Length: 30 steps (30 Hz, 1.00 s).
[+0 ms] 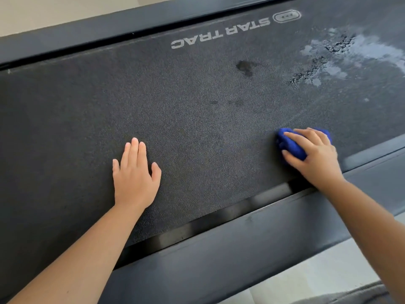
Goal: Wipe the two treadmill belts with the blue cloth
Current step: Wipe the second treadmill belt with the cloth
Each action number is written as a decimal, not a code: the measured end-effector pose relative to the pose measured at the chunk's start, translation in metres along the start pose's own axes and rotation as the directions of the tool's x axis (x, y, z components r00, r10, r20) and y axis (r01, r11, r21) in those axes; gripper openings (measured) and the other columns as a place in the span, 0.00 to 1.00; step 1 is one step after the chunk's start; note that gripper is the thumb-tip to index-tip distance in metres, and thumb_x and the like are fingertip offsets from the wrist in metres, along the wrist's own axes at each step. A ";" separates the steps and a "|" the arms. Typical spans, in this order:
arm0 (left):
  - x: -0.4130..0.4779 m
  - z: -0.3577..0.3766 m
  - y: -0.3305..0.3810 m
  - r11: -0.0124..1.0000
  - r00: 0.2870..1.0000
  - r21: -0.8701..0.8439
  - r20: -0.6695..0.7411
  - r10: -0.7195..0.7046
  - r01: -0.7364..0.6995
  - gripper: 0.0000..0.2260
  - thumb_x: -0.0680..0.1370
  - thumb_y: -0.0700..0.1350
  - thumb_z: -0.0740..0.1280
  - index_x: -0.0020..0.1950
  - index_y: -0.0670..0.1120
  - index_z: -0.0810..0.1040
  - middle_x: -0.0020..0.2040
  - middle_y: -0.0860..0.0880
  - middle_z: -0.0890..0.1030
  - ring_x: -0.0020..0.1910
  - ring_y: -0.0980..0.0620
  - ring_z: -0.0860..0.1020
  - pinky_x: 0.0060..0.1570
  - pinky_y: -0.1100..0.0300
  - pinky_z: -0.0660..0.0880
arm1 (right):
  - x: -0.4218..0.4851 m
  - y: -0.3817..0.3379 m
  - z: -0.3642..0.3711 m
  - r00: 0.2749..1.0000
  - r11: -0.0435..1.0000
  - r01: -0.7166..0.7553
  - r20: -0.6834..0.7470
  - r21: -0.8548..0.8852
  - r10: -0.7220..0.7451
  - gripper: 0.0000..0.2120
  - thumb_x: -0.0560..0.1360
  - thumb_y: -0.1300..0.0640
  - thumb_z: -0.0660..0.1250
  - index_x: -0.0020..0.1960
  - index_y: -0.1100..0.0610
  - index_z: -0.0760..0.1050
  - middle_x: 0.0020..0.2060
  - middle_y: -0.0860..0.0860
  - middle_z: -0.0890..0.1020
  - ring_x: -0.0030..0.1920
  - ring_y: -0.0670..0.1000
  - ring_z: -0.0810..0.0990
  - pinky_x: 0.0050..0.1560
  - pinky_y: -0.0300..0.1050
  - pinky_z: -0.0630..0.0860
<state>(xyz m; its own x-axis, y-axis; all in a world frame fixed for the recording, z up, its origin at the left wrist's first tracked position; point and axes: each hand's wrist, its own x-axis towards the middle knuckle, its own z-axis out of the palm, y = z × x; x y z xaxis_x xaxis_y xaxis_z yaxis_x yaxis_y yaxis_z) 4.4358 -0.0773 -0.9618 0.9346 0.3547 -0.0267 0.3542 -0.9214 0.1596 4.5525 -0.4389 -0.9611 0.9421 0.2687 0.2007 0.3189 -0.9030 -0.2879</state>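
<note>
A dark, grainy treadmill belt (197, 128) is filling most of the view, being bordered by a black side rail (241, 249) along the near edge and a second black rail (109, 29) along the far edge, with pale floor (43, 12) showing beyond. White lettering (220, 34) reading STAR TRAC is being shown upside down near the far edge of the belt. A whitish, patchy smear (359, 49) is lying at the far right of the belt, with crumbly dark flecks inside it; whether it is wet or worn cannot be told. A small dark spot (245, 66) is being seen just below the lettering, and fainter spots are lying nearer the middle. The left hand (134, 174) is being laid flat on the belt, palm down, fingers straight and close together, thumb spread aside, nothing being held. The right hand (315, 154) is being pressed down on the blue cloth (291, 145), its fingers being curled over the bunched fabric. The cloth is being held against the belt at the right side, near the side rail, well apart from the left hand and from the whitish smear. Both forearms are bare and are being stretched across the near rail.
</note>
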 end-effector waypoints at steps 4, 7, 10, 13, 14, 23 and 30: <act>0.012 -0.008 0.011 0.998 0.999 0.068 0.051 0.017 -0.021 0.22 0.77 0.45 0.58 0.65 0.31 0.68 0.67 0.31 0.67 0.67 0.33 0.65 0.65 0.38 0.61 | -0.009 -0.035 0.006 0.999 0.999 0.034 -0.029 0.008 -0.033 0.25 0.69 0.40 0.59 0.60 0.52 0.78 0.57 0.54 0.79 0.61 0.58 0.71 0.50 0.63 0.72; 0.039 -0.015 0.034 0.996 0.996 0.076 0.079 0.036 -0.042 0.22 0.80 0.48 0.57 0.69 0.35 0.65 0.72 0.37 0.63 0.73 0.39 0.57 0.70 0.43 0.51 | -0.018 -0.089 0.027 0.953 0.951 0.304 -0.043 0.053 -0.302 0.22 0.68 0.42 0.61 0.59 0.48 0.76 0.55 0.51 0.80 0.60 0.56 0.71 0.48 0.58 0.72; 0.079 -0.017 0.047 0.989 0.993 0.115 0.082 0.080 -0.090 0.25 0.81 0.50 0.53 0.74 0.39 0.56 0.76 0.41 0.54 0.75 0.44 0.48 0.71 0.45 0.47 | -0.012 -0.118 0.043 0.910 0.907 0.414 -0.043 0.072 -0.412 0.20 0.68 0.44 0.63 0.58 0.47 0.75 0.55 0.50 0.80 0.60 0.56 0.72 0.49 0.56 0.71; 0.104 -0.009 0.041 0.986 0.993 0.154 0.111 0.045 -0.062 0.27 0.81 0.53 0.50 0.76 0.40 0.49 0.77 0.43 0.48 0.75 0.45 0.45 0.71 0.44 0.48 | 0.008 -0.112 0.049 0.898 0.895 0.440 -0.067 0.080 -0.435 0.18 0.68 0.44 0.64 0.57 0.48 0.77 0.54 0.49 0.81 0.59 0.56 0.74 0.49 0.55 0.71; 0.105 -0.005 0.039 0.988 0.994 0.144 0.102 0.045 -0.060 0.28 0.81 0.53 0.49 0.76 0.40 0.48 0.77 0.43 0.47 0.75 0.45 0.45 0.71 0.44 0.48 | 0.017 -0.110 0.051 0.897 0.893 0.441 -0.079 0.084 -0.435 0.18 0.69 0.44 0.63 0.56 0.48 0.78 0.54 0.49 0.81 0.59 0.56 0.75 0.49 0.56 0.72; 0.105 0.004 0.034 0.997 0.997 0.059 0.061 0.040 -0.044 0.33 0.75 0.58 0.39 0.76 0.41 0.50 0.77 0.45 0.48 0.76 0.47 0.46 0.71 0.44 0.50 | 0.192 -0.155 0.098 0.901 0.890 0.433 -0.032 0.141 -0.433 0.23 0.68 0.42 0.60 0.56 0.51 0.80 0.53 0.50 0.81 0.57 0.59 0.76 0.48 0.60 0.68; 0.107 0.008 0.029 0.997 0.998 0.058 0.029 0.056 -0.057 0.30 0.76 0.56 0.47 0.74 0.40 0.61 0.75 0.43 0.58 0.74 0.45 0.56 0.67 0.41 0.59 | 0.333 -0.233 0.141 0.946 0.956 0.287 0.138 0.067 -0.294 0.19 0.75 0.45 0.61 0.66 0.46 0.71 0.62 0.47 0.72 0.64 0.54 0.65 0.58 0.53 0.62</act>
<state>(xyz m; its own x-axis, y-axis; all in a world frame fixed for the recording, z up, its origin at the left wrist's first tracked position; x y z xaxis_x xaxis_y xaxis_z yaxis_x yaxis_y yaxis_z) 4.5469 -0.0675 -0.9681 0.9534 0.2980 -0.0469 0.3013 -0.9479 0.1033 4.8066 -0.0922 -0.9594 0.8118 0.5656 0.1454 0.5821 -0.7634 -0.2800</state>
